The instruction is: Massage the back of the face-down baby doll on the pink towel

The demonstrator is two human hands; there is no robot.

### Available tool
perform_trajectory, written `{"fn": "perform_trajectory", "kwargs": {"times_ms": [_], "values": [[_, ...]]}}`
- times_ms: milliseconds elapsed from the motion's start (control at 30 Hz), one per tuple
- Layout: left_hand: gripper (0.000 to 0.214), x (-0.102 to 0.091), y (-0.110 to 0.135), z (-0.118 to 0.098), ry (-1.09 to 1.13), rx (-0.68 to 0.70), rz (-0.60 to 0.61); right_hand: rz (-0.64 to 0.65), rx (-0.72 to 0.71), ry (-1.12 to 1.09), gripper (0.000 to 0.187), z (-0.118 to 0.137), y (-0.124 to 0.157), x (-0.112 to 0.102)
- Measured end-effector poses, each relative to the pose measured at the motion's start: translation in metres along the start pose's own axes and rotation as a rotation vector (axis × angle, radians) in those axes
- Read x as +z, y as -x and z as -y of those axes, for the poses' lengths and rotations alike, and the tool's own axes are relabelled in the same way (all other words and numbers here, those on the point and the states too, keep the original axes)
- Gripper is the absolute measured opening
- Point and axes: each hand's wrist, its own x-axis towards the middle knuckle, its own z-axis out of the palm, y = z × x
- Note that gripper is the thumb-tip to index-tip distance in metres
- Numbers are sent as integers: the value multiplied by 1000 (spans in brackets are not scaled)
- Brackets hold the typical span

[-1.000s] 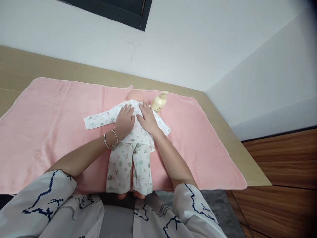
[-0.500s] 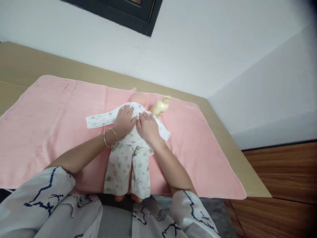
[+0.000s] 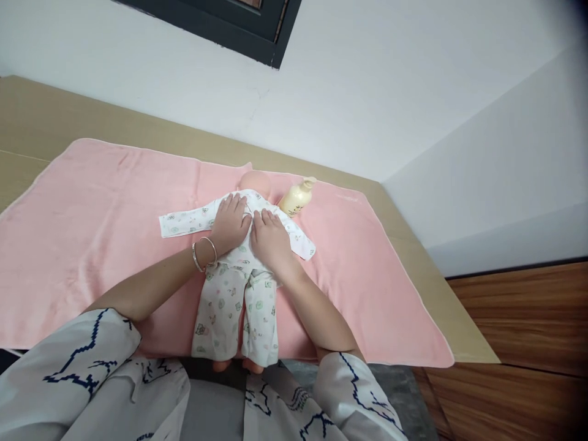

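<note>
A baby doll (image 3: 255,182) lies on a pink blanket (image 3: 358,282), its head away from me and its feet at the near edge. It wears a white printed top (image 3: 190,222) and matching trousers (image 3: 220,312). Flat on the left side of the doll's chest rests my left hand (image 3: 231,223), fingers stretched out, a bangle on the wrist. My right hand (image 3: 271,239) lies flat on the right side of the chest, close beside the left. Neither hand grips anything. The fronts of the doll's chest and belly are partly hidden under them.
A cream pump bottle (image 3: 297,197) is on the blanket, just right of the doll's head. The blanket covers a tan table (image 3: 151,125) that meets a white wall (image 3: 344,86). A dark window frame (image 3: 257,37) is above, and wooden panels (image 3: 528,318) are at the lower right.
My right hand has shifted slightly left and inward over the doll's chest. The left hand stays in nearly the same place.
</note>
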Motion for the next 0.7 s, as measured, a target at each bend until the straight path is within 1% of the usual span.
{"fn": "perform_trajectory", "kwargs": {"times_ms": [167,233,300,367,433,500,567,633,700], "values": [[49,-9,13,-21,-126,122,7,26,37,-211,57,-34,-23,8],[48,-10,16,-25,-149,148,7,20,44,-229,58,-39,-27,11],[47,-11,14,-23,-142,121,-3,1,52,-196,57,-34,-24,11],[47,-11,7,-15,-117,65,-1,-28,63,-132,54,-21,-16,10],[52,-12,-1,-5,-90,33,39,-60,60,-61,53,-8,-6,8],[55,-14,-8,2,-72,41,97,-76,57,-14,52,0,0,6],[57,-17,-9,3,-82,58,131,-50,66,-18,53,0,0,4],[57,-17,-5,-3,-120,42,117,4,81,-75,55,-8,-5,2],[56,-16,2,-12,-157,15,89,30,90,-157,59,-19,-13,1]]}}
